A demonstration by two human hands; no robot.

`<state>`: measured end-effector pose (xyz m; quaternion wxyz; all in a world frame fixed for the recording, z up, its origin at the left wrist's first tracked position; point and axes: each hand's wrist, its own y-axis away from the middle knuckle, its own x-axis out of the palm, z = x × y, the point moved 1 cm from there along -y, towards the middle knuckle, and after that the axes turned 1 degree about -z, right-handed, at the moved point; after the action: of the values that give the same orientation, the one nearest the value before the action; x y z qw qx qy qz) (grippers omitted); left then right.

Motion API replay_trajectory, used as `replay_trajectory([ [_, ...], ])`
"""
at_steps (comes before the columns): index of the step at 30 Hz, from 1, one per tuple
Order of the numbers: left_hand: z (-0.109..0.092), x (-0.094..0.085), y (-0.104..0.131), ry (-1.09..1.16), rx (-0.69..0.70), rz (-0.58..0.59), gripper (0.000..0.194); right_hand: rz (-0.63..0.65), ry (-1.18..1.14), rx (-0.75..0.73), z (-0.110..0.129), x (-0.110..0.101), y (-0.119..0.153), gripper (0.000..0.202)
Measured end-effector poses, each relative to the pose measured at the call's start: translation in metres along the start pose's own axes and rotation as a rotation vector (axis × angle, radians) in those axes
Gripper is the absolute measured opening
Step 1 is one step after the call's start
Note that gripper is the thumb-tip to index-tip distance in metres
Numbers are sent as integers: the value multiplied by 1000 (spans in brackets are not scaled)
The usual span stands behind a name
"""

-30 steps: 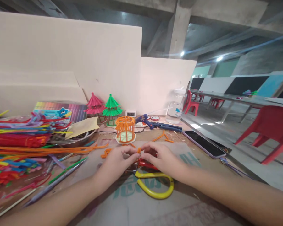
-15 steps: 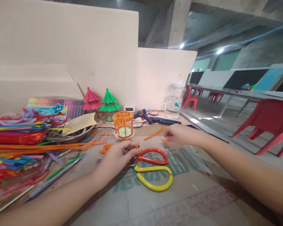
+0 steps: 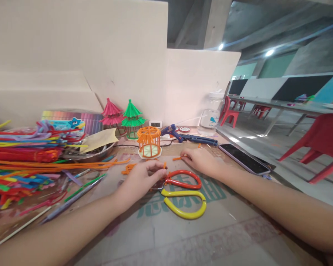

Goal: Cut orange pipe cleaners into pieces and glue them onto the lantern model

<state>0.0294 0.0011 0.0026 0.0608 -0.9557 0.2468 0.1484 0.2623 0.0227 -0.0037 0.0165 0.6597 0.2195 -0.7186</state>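
My left hand [image 3: 144,177] is closed in a pinch, with the tip of a short orange pipe cleaner piece [image 3: 164,165] poking up at its fingertips. Under and beside it lie scissors with one red handle and one yellow handle [image 3: 184,214]; their blades are mostly hidden by the hand. My right hand [image 3: 198,160] pinches another short orange pipe cleaner piece [image 3: 177,159], which sticks out to the left. Behind both hands stands a small round orange pipe cleaner frame [image 3: 149,138] on a pale base. Cut orange pieces [image 3: 127,169] lie left of my left hand.
Bundles of coloured pipe cleaners [image 3: 22,147] fill the left side, near a metal bowl [image 3: 100,155]. Green [image 3: 132,118] and pink [image 3: 111,112] pagoda shapes stand at the back. A glue gun [image 3: 172,132], bottle [image 3: 211,114] and phone [image 3: 244,159] lie or stand to the right.
My right hand has moved left, towards my left hand, and now pinches an orange piece. The view has shifted slightly, bringing the phone into sight. My left hand keeps its pinch.
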Motion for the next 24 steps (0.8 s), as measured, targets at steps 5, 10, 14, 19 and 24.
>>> replay_trajectory([
  [5, -2, -2, -1, 34, -58, -20, 30, -214, 70, -85, 12, -13, 11, 27],
  [10, 0, -5, -3, 6, -28, -19, 33, -330, 79, -385, 33, -24, 25, 27],
  [14, 1, -5, -4, -32, 33, 11, 34, -277, 136, -533, 43, -27, 30, 28],
  [19, 2, -4, -4, -33, 26, 46, 28, -236, 141, -532, 47, -29, 20, 28],
  [24, 2, -3, -4, -10, 24, 56, 24, -255, -107, -424, 47, -42, 39, 27],
])
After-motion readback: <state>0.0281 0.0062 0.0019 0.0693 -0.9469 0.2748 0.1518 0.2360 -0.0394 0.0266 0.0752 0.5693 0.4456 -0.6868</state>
